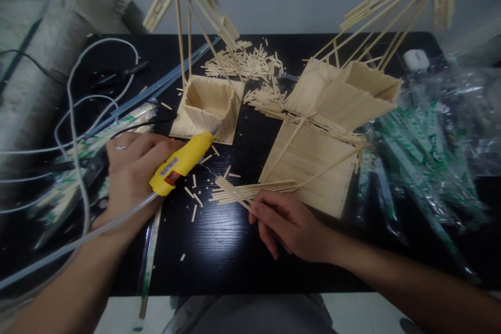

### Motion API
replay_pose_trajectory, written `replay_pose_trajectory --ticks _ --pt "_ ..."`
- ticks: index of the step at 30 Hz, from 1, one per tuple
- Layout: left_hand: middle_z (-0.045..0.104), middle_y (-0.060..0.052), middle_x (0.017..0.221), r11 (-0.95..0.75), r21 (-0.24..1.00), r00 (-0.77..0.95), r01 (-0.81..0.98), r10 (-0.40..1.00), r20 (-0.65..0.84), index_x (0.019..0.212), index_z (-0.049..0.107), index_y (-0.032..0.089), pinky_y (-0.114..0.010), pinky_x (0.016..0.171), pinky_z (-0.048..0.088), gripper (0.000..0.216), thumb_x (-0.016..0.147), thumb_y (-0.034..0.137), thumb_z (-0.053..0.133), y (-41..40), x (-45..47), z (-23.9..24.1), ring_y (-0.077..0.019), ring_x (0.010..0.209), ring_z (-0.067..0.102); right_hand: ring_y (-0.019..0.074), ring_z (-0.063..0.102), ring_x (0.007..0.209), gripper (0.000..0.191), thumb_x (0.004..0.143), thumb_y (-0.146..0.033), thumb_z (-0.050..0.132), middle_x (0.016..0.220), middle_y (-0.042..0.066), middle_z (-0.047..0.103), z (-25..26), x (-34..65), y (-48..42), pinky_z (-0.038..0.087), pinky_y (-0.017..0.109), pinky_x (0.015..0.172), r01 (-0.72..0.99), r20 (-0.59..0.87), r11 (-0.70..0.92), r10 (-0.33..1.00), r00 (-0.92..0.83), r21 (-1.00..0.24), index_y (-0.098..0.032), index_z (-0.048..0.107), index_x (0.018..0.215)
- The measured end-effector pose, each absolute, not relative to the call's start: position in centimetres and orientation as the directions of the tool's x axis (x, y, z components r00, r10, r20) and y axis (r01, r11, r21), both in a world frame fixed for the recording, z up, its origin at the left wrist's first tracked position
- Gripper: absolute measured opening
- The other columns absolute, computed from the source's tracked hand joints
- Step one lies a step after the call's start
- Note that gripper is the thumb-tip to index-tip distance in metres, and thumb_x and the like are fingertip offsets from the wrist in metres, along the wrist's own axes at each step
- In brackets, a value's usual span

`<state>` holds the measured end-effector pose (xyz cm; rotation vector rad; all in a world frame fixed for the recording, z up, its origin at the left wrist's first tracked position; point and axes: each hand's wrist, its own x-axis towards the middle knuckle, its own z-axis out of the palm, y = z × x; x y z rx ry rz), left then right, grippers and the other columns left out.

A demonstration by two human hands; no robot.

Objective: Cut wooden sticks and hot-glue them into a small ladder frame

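Note:
My left hand point(131, 177) is wrapped round a yellow glue gun point(182, 162) with a clear glue stick trailing behind it. The gun's nozzle points at a small open box of wooden sticks point(207, 107). My right hand point(291, 224) pinches a thin wooden stick point(233, 193) lying across a loose bundle of sticks point(254, 190) on the black table point(219, 250). Just right of that hand lies a flat panel of glued sticks point(309, 167).
A larger stick structure point(344, 94) stands behind the panel, with long stick frames rising above. Cut stick pieces point(245, 62) litter the back. Plastic chopstick wrappers point(422, 156) pile at the right. White cables point(74, 115) and a metal ruler point(148, 91) lie at the left.

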<state>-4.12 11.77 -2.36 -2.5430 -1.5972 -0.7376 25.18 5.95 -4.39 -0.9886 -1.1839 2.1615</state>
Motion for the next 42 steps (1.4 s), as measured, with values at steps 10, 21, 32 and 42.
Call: replay_pose_trajectory --ticks 10,21,32,42 --pt "0.074 -0.008 0.099 -0.518 0.206 0.426 0.830 0.828 0.366 0.109 0.072 0.026 -0.047 0.082 0.035 0.018 0.104 0.028 0.055 11.22 -3.21 -2.59 -0.0290 0.094 0.059 0.0048 0.042 0.036 0.031 0.109 -0.042 0.049 0.049 -0.009 0.055 -4.20 25.05 6.18 0.032 0.014 0.039 -0.091 -0.361 -0.524 0.692 -0.625 -0.847 -0.018 0.057 0.090" --pt "0.073 -0.006 0.099 -0.571 0.244 0.471 0.783 0.803 0.365 0.110 0.070 0.028 -0.047 0.087 0.037 0.019 0.106 0.029 0.052 11.29 -3.02 -2.47 -0.0273 0.095 0.061 0.0050 0.044 0.035 0.031 0.109 -0.042 0.049 0.048 -0.009 0.055 -4.25 25.08 6.15 0.033 0.014 0.037 -0.098 -0.370 -0.530 0.700 -0.610 -0.842 -0.019 0.056 0.090" --pt "0.073 -0.005 0.100 -0.603 0.232 0.512 0.763 0.784 0.351 0.111 0.071 0.028 -0.046 0.088 0.039 0.020 0.106 0.029 0.051 11.37 -3.27 -2.91 -0.0261 0.095 0.062 0.0057 0.045 0.036 0.031 0.108 -0.043 0.049 0.047 -0.009 0.054 -4.01 25.11 6.17 0.034 0.014 0.038 -0.083 -0.376 -0.523 0.705 -0.602 -0.848 -0.019 0.056 0.089" --pt "0.073 -0.006 0.100 -0.587 0.267 0.508 0.764 0.803 0.311 0.113 0.071 0.029 -0.046 0.089 0.039 0.020 0.105 0.030 0.052 11.32 -3.33 -2.73 -0.0258 0.095 0.062 0.0059 0.044 0.036 0.033 0.108 -0.045 0.049 0.048 -0.009 0.055 -4.00 25.08 6.08 0.034 0.015 0.039 -0.066 -0.378 -0.514 0.707 -0.598 -0.855 -0.019 0.056 0.090"
